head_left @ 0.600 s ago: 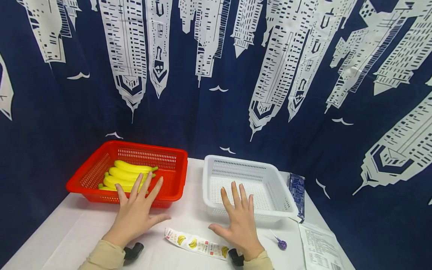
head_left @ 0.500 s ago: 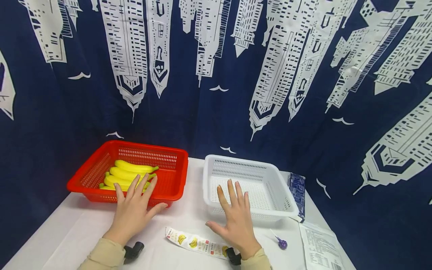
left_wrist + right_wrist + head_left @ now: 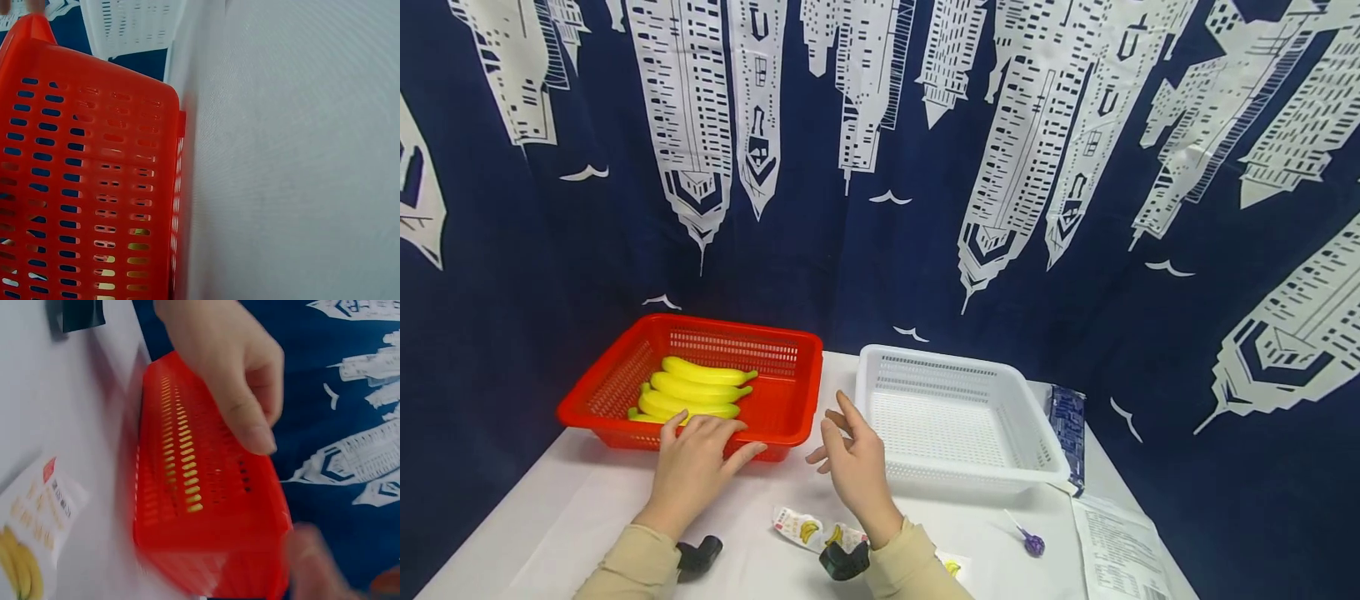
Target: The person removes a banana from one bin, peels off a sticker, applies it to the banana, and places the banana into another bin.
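Observation:
Several yellow bananas [image 3: 700,390] lie side by side in a red plastic basket [image 3: 790,337] at the left. My left hand [image 3: 696,458] is at that basket's near rim, fingers loosely bent over it and thumb spread apart; no banana shows in its grasp. In the right wrist view, the left thumb [image 3: 250,428] overlaps the rim. My right hand [image 3: 857,471] hovers between the two baskets, turned sideways with relaxed fingers and nothing in them. Beneath the right forearm lies a paper strip [image 3: 808,527] printed with bananas, partly hidden by the wrist.
A white plastic basket [image 3: 951,475] with nothing inside stands right of the red one. Beside it is a dark blue packet [image 3: 1066,429]. A purple lollipop [image 3: 1033,546] and a white printed packet [image 3: 1120,542] lie at the right. A patterned navy curtain [image 3: 850,275] hangs behind.
My right hand has swung left from in front of the white basket and turned sideways. My left hand has drawn down a little, its spread fingers now bent at the red rim.

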Demonstrator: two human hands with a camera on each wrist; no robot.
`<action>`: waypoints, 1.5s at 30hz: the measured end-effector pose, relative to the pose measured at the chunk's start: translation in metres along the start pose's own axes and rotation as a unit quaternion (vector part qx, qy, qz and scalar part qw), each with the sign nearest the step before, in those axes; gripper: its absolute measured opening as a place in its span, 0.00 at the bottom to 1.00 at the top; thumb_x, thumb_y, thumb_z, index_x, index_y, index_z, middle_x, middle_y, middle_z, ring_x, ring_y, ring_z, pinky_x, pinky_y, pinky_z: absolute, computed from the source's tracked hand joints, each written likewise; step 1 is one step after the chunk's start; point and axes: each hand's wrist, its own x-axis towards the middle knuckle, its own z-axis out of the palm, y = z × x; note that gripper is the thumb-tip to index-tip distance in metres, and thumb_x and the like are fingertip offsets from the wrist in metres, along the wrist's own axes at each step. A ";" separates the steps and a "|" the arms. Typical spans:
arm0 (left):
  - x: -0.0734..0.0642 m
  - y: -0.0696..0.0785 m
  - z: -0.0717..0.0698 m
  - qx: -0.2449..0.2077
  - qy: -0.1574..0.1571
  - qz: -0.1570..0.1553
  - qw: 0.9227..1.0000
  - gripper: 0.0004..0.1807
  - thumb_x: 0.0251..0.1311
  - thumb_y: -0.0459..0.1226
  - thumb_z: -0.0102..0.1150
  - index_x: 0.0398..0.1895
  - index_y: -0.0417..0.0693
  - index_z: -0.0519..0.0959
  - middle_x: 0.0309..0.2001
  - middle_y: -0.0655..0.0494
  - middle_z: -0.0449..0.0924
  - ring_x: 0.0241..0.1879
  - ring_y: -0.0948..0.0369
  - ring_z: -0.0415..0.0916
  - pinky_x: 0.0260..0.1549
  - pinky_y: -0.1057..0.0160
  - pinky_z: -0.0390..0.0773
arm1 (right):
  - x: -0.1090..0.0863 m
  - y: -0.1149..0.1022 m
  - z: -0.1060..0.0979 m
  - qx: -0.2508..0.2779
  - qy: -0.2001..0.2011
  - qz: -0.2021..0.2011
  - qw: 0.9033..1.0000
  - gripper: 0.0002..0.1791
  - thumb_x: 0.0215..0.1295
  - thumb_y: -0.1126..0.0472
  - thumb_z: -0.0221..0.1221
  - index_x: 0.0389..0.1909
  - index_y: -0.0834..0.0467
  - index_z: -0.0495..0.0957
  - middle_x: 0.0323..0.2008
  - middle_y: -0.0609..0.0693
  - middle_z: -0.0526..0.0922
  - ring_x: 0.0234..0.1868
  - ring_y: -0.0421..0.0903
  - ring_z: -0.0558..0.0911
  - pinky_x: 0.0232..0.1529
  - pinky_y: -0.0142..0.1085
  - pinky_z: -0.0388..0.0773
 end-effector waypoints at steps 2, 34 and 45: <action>0.001 0.001 0.001 0.000 -0.002 0.002 1.000 0.26 0.53 0.59 0.73 0.44 0.49 0.86 0.42 0.51 0.87 0.50 0.47 0.78 0.63 0.35 0.58 | 0.004 0.003 0.008 -0.005 0.008 0.035 0.999 0.31 0.76 0.54 0.56 0.76 0.60 0.65 0.54 0.62 0.86 0.26 0.54 0.89 0.25 0.39 0.85; 0.062 -0.016 -0.052 -0.017 -0.123 -0.041 0.991 0.26 0.59 0.54 0.72 0.54 0.50 0.83 0.37 0.54 0.87 0.32 0.56 0.82 0.24 0.58 0.78 | 0.011 0.027 0.030 0.156 0.022 0.136 0.978 0.32 0.69 0.65 0.62 0.71 0.70 0.67 0.23 0.55 0.85 0.14 0.39 0.75 0.18 0.27 0.74; 0.131 -0.082 -0.085 -0.011 -0.203 -0.047 0.978 0.24 0.61 0.45 0.72 0.56 0.44 0.81 0.44 0.45 0.88 0.41 0.48 0.83 0.35 0.44 0.82 | 0.016 0.028 0.036 0.157 0.017 0.134 0.978 0.33 0.68 0.66 0.63 0.72 0.69 0.66 0.22 0.52 0.85 0.12 0.39 0.74 0.16 0.28 0.72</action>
